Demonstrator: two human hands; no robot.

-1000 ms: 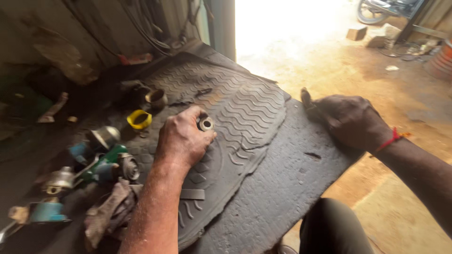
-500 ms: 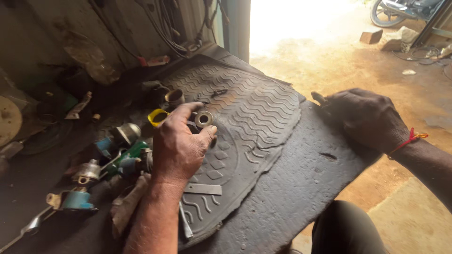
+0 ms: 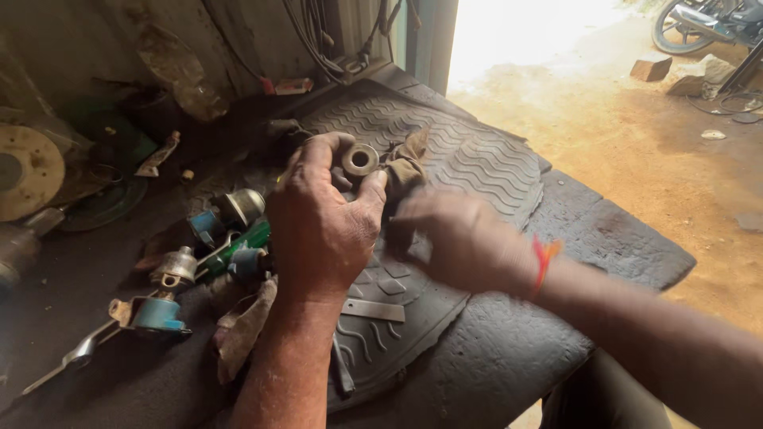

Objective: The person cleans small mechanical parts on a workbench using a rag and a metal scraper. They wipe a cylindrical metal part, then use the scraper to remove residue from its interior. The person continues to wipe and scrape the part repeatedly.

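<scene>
Head view: the left hand [image 3: 322, 226] pinched a metal ring [image 3: 360, 159] upright, bore exposed, above the rubber mat [image 3: 477, 167]. The blurred right hand [image 3: 457, 238] gripped a rag [image 3: 404, 171] against it, seemingly for wiping.

right hand [image 3: 457, 238] brought rag [image 3: 404, 171] to ring [image 3: 360, 159]

A black rubber mat [image 3: 477, 171] with wavy ridges lies on the bench. Left of it sit a blue-capped fitting [image 3: 155, 312] and a round metal disc [image 3: 28, 171]; a flat metal strip [image 3: 373, 310] lies on it.
</scene>
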